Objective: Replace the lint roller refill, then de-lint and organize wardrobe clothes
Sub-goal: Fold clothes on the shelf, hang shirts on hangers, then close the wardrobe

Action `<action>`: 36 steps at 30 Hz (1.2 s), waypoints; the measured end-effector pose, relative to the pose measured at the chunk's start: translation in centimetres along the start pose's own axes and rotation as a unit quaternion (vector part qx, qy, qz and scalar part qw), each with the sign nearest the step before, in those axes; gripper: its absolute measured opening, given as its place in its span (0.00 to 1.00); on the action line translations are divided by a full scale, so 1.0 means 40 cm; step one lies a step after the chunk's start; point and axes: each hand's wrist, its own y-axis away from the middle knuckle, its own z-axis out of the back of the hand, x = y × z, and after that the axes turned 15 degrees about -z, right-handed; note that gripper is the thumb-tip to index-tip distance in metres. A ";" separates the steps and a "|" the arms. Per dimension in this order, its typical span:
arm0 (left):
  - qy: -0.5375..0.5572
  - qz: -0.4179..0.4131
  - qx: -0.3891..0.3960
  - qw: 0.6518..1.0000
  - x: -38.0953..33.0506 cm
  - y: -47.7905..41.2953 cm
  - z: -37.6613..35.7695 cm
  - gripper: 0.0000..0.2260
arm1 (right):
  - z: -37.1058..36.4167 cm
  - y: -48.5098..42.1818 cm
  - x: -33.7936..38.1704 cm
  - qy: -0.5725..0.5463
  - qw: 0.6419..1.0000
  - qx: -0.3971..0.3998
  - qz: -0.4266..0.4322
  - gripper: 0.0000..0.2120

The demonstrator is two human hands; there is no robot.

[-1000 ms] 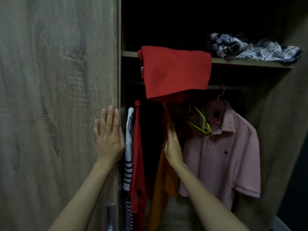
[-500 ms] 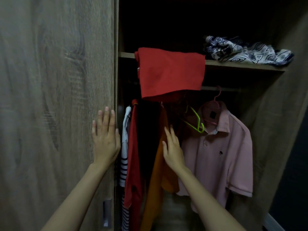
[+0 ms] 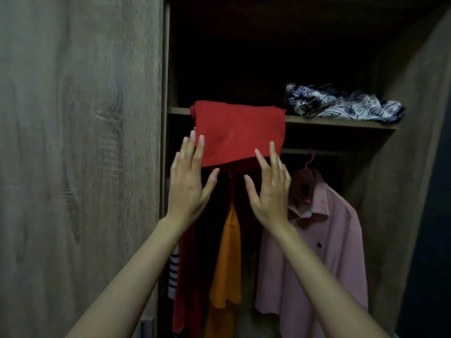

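Both bare forearms rise from the bottom edge of the frame toward the centre, converging on the red folded garment (image 3: 240, 132), which lies on the front edge of the wardrobe shelf (image 3: 341, 123) and hangs down over it in the middle of the picture. The left hand (image 3: 186, 184) is raised with its back to the camera, fingers straight and fanned, thumb splayed out to the right; its fingertips (image 3: 200, 142) overlap the garment's lower left edge, though whether they press the cloth cannot be told. The right hand (image 3: 269, 189) mirrors it just to the right, back toward the camera, fingers long and slightly apart, thumb pointing left, its upper fingertips lying over the garment's lower right corner. Both hands are spread wide and hold nothing, with a gap between the two thumbs below the red hem. Further right on the shelf sits a crumpled navy and white patterned cloth (image 3: 341, 106). Below, on the rail (image 3: 319, 152), a pink polo shirt (image 3: 317, 252) hangs on a pink hanger (image 3: 308, 162) at centre right; left of it, between the forearms, hang an orange garment (image 3: 227, 264), a red one (image 3: 185, 276) and a striped one (image 3: 173, 272). The wood-grain wardrobe door (image 3: 80, 167) fills the left of the frame
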 end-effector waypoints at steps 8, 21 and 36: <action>-0.086 -0.039 0.157 0.983 0.079 -0.062 -0.058 0.40 | -0.018 -0.157 -0.025 0.195 0.972 0.106 0.078 0.46; 0.081 -0.044 -0.009 0.996 0.074 -0.107 -0.027 0.17 | -0.038 -0.243 -0.010 0.155 0.977 0.103 0.103 0.39; -0.025 -0.115 -0.020 0.993 0.154 -0.103 0.079 0.19 | 0.010 -0.360 0.041 0.151 0.927 0.317 0.131 0.57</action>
